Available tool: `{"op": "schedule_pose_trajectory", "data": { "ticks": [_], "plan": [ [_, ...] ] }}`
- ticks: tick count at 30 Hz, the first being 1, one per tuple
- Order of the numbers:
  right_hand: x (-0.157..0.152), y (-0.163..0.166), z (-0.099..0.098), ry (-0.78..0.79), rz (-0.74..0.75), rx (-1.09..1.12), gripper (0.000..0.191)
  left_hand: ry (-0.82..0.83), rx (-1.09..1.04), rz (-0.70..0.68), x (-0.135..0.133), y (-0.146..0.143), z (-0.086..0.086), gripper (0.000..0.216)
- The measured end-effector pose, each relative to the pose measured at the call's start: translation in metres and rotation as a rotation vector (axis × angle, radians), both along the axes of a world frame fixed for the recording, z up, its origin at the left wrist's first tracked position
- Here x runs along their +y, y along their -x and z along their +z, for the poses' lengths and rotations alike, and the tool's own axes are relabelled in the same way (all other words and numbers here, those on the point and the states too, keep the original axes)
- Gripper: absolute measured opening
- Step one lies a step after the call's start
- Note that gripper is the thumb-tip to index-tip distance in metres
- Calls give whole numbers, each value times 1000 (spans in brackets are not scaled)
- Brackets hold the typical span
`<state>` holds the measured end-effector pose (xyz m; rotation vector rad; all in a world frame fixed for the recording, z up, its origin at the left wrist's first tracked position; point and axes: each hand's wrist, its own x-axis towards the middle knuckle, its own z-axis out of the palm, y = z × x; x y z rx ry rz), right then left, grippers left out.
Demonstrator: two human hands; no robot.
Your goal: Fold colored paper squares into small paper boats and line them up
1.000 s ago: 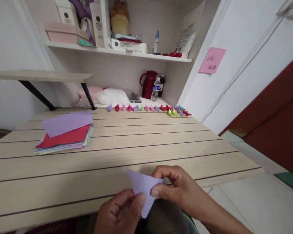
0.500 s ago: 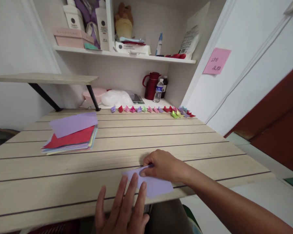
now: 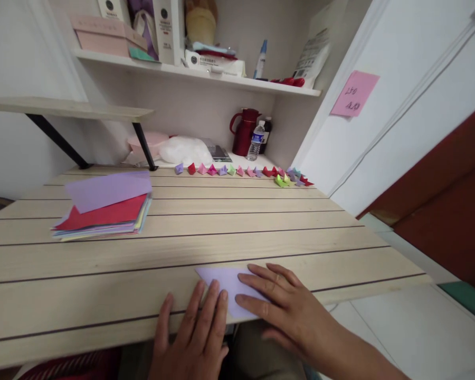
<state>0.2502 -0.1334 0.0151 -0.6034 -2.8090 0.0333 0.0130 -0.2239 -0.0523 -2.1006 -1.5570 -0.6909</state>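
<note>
A folded sheet of lilac paper (image 3: 230, 287) lies by the front edge of the slatted wooden table (image 3: 114, 285). My left hand (image 3: 193, 330) is spread, its fingertips resting at the paper's left side. Flat over the paper's right part lies my right hand (image 3: 283, 301), fingers apart and hiding that end of the sheet. Neither hand grips anything.
A stack of coloured paper (image 3: 106, 214) sits at the left, a lilac sheet on top. Several small folded paper pieces (image 3: 222, 170) line the back edge. Behind them stand a red jug (image 3: 245, 132) and a water bottle (image 3: 255, 141). A raised shelf (image 3: 71, 111) overhangs the left.
My right hand has gone from a curled grip on the paper to lying flat across its right part. The left hand stays spread at the paper's left side. The camera view has shifted slightly.
</note>
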Motion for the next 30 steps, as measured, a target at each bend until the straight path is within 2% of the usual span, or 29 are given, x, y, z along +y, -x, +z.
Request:
{"op": "schedule_pose_trajectory", "data": {
  "ticks": [2, 5, 9, 13, 22, 30],
  "plan": [
    [-1, 0, -7, 16, -38, 61, 38, 2, -5, -1, -1, -1, -1, 46],
    [6, 4, -2, 195, -38, 146, 27, 25, -10, -3, -3, -1, -1, 47],
    [21, 12, 14, 446, -26, 278, 27, 35, -9, -4, -2, -1, 0, 47],
    [31, 22, 19, 562, -73, 339, 30, 13, -16, -5, -2, -2, 0, 45],
    [38, 38, 8, 483, -266, 357, 15, 59, -20, 45, -2, -11, 4, 51],
    [36, 44, 0, 401, -365, 319, 14, -2, -46, 52, 2, -16, -4, 40]
  ]
}}
